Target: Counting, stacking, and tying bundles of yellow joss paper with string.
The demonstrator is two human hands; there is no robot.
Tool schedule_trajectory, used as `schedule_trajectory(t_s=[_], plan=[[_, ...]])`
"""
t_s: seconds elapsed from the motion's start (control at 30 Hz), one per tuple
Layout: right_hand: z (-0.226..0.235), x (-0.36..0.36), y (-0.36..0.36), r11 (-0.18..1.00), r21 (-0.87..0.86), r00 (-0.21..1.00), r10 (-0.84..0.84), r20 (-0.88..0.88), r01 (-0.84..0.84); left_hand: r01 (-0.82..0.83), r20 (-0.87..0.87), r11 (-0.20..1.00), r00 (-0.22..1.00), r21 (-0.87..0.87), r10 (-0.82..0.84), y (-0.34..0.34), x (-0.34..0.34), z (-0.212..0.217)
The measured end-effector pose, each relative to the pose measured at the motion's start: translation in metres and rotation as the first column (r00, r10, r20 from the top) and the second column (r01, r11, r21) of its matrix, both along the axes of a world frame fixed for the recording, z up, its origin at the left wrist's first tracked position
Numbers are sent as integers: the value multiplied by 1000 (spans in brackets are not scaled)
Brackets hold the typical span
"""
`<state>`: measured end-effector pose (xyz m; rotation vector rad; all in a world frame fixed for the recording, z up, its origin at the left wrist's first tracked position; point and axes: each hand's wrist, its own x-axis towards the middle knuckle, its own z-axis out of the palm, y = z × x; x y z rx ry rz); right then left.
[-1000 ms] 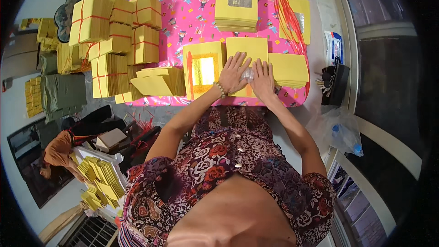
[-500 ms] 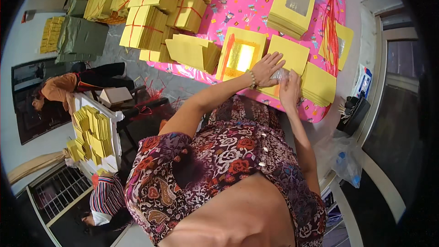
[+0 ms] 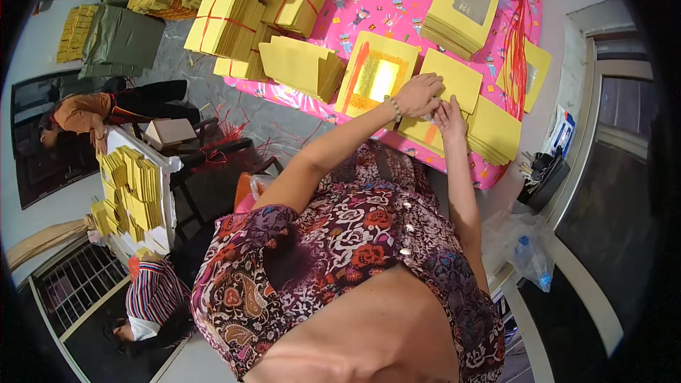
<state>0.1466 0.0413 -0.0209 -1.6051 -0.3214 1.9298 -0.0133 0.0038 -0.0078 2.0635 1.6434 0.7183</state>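
Note:
A yellow paper sheet (image 3: 418,130) lies at the table's front edge under my two hands. My left hand (image 3: 417,96), a beaded bracelet on its wrist, rests over the sheet with its fingers curled; what is under the fingertips is hidden. Close beside it, my right hand (image 3: 452,119) has bent fingers at the sheet's right edge, apparently pinching it. Between the hands a small pale, shiny patch shows on the sheet. To the left lies a yellow sheet with a gold foil panel (image 3: 379,79) and a red strip. Just beyond my hands is a plain yellow paper stack (image 3: 454,76).
More yellow stacks stand right (image 3: 494,131) and left (image 3: 298,67), with red-tied bundles (image 3: 225,21) behind. A stack with silver panels (image 3: 464,10) sits farther back, beside hanging red strings (image 3: 520,50). Two people are around a side table (image 3: 164,230) at left.
My left hand's spread, flat fingers have curled in, and the hand has shifted slightly up. My right hand has moved up a little at the sheet. The clear patch is now mostly covered.

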Motion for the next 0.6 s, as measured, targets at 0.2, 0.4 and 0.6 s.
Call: schedule_trajectory(t_s=[0.2, 0.4, 0.6], plan=[[-11, 2, -1, 998, 55, 993, 30, 116, -37, -165, 185, 958, 975, 236, 123, -37, -12, 36], [-7, 4, -2, 996, 84, 993, 13, 119, -23, -875, 515, 470, 458, 117, 725, -135, -58, 86], [-9, 6, -2, 996, 89, 994, 19, 106, -29, -971, 519, -213, -236, -104, 821, -174, -145, 14]])
